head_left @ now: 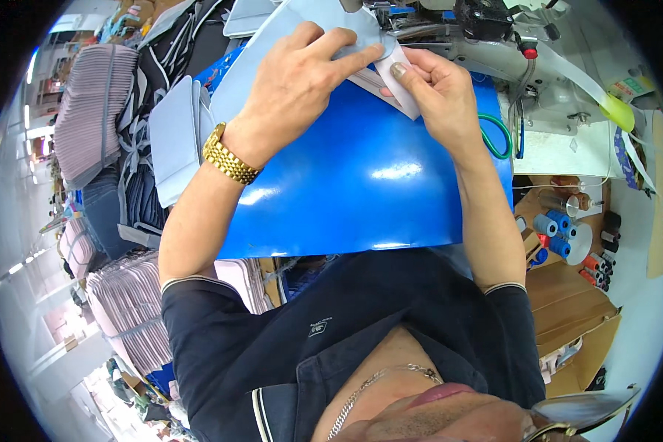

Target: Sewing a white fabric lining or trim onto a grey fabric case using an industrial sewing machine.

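My left hand (298, 77) lies over a pale blue fabric panel (261, 53), its fingers stretched out and the index fingertip pressing by the panel's right end. Just beside that fingertip, my right hand (446, 92) pinches a whitish strip of fabric (404, 102) between thumb and fingers. The strip meets the rounded end of the panel; whether the two are joined I cannot tell. Both hands are close to a sewing machine (482, 18) at the top edge, whose needle area is hard to make out. Part of the panel is hidden under my left hand.
A shiny blue work surface (346, 184) spreads below my hands. A green loop-shaped handle (498, 136) lies at its right edge. Stacked pale blue pieces (177, 136) and tied pinkish bundles (92, 110) crowd the left. Thread spools (558, 225) stand at the right.
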`<state>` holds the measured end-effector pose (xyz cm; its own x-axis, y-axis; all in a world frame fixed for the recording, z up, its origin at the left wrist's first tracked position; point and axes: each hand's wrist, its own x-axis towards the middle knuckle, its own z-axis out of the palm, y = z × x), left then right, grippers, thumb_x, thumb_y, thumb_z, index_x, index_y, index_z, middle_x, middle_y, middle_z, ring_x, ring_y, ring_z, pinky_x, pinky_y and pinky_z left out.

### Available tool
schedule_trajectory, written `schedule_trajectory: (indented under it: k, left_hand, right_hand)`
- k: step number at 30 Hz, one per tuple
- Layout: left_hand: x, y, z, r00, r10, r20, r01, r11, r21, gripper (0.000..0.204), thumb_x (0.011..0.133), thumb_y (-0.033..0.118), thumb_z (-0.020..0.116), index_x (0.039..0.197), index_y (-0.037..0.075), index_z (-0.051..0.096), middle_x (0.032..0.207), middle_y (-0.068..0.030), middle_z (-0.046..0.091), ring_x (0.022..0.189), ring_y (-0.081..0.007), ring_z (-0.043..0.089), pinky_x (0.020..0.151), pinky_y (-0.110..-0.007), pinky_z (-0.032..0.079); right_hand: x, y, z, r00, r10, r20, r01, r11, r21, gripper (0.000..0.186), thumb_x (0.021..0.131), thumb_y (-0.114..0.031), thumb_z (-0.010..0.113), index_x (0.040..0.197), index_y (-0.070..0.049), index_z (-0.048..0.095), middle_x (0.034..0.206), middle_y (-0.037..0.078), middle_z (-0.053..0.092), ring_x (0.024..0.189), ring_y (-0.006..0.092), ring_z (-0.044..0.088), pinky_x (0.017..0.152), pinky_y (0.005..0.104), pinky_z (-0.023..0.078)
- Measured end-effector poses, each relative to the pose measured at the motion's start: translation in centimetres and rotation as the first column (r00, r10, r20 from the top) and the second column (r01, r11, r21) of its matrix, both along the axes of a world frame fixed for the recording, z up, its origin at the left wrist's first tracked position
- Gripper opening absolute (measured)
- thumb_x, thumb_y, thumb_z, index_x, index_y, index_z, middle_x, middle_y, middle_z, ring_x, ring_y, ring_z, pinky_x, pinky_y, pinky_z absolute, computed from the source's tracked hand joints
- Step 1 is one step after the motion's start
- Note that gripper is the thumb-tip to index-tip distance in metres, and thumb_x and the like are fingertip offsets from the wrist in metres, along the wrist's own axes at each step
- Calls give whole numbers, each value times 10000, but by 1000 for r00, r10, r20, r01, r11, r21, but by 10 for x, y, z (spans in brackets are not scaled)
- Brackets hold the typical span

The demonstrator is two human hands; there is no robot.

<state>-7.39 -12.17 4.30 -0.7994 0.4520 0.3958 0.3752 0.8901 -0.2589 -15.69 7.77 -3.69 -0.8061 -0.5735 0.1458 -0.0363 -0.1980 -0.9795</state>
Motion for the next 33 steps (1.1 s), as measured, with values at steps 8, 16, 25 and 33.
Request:
schedule_trajectory:
  k: [8, 16, 25, 33]
  left_hand:
    - [5, 59, 12, 963, 242, 121, -259, 954, 153, 398, 823, 38, 653, 1219, 44, 701, 1053, -98, 674, 931, -288, 633, 791, -378, 552]
    - [22, 74, -4, 968, 169, 186, -235, 872, 430, 552, 837, 179, 767, 1330, -21, 619, 1281, -219, 621, 1177, -408, 601, 992, -452, 514]
    - [169, 107, -116, 981, 51, 185, -118, 919, 375, 704, 779, 362, 808, 1438, 210, 614, 1523, -133, 494, 1428, -411, 381, 1143, -633, 299]
    - [160, 123, -23, 990, -101, 100, 51, 910, 412, 475, 769, 166, 708, 1241, 126, 745, 1152, -16, 649, 939, -190, 566, 759, -328, 434]
  right_hand:
    - [-1, 1, 2, 999, -8, -53, 8, 1000, 5, 293, 1018, -119, 649, 1249, 57, 689, 985, 137, 787, 844, 152, 757, 723, 272, 591]
    - [-4, 2, -7, 985, 144, 99, -130, 982, -137, 336, 1029, -73, 618, 1335, 63, 643, 1091, 108, 767, 929, 108, 704, 804, 251, 567]
    - [-4, 3, -12, 961, 230, 156, -190, 953, -235, 382, 1035, -66, 599, 1399, 50, 608, 1165, 101, 747, 1008, 113, 699, 876, 251, 555]
    - [-11, 8, -8, 959, 244, 143, -230, 967, -108, 379, 1069, -133, 598, 1408, 35, 608, 1214, 56, 732, 1041, 70, 673, 923, 227, 529]
